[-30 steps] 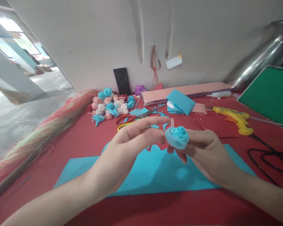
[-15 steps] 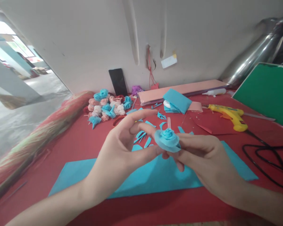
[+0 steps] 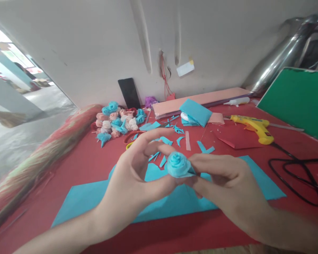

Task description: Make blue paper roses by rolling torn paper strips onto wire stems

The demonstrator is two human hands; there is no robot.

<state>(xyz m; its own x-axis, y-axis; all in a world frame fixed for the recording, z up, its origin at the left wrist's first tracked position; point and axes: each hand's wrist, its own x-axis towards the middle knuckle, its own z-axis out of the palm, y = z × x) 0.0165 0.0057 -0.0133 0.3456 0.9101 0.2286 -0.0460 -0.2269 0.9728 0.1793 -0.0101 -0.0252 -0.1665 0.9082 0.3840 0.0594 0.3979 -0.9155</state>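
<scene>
Between my two hands is a blue paper rose (image 3: 178, 165), its spiral centre facing up toward me. My left hand (image 3: 140, 169) pinches its left side and base with thumb and fingers, the index finger arched above. From the right, my right hand (image 3: 225, 180) grips the flower's lower edge and a loose end of the paper petal strip; its fingertips are partly hidden behind the flower. Under both hands a large blue paper sheet (image 3: 175, 201) lies on the red table. Blue paper scraps (image 3: 163, 162) are strewn just beyond the rose.
Finished paper roses (image 3: 118, 121) are heaped at the back left, near a black phone (image 3: 129, 93) leaning on the wall. Scissors (image 3: 134, 135) lie behind my left hand. A yellow glue gun (image 3: 254, 127) with a black cord (image 3: 291, 165) and a green board (image 3: 299, 104) are at right.
The rose has shifted slightly left and down in view and turned, with its outer petal now closer around the centre. Both hands keep hold of it; the camera view has shifted a little.
</scene>
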